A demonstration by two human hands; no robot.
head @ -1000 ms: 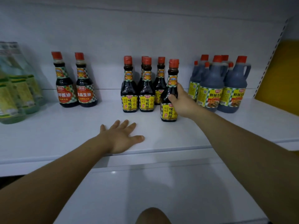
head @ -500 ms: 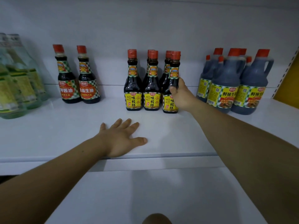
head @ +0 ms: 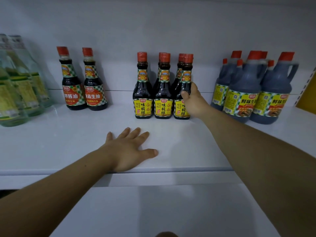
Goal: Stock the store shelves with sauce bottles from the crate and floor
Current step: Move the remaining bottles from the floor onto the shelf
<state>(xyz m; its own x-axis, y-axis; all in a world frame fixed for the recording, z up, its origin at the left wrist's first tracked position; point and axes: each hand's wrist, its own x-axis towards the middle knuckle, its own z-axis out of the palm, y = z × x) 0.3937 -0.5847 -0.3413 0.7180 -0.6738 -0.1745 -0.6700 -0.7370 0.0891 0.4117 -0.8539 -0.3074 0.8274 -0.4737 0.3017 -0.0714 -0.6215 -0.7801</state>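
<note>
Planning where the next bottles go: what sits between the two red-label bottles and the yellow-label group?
Nothing: in the head view the white shelf is bare between the red-label bottles and the yellow-label group.

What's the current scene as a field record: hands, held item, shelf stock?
left hand: flat, palm down on the shelf near its front edge, holding nothing
right hand: grips the held bottle at its shoulder
held bottle: upright on the shelf, right end of a front row of three
other yellow-label bottles: two in front, more behind
red-label bottles: two, upright, left of that group
handled jugs: cluster at right
pale green bottles: far left, blurred
</note>
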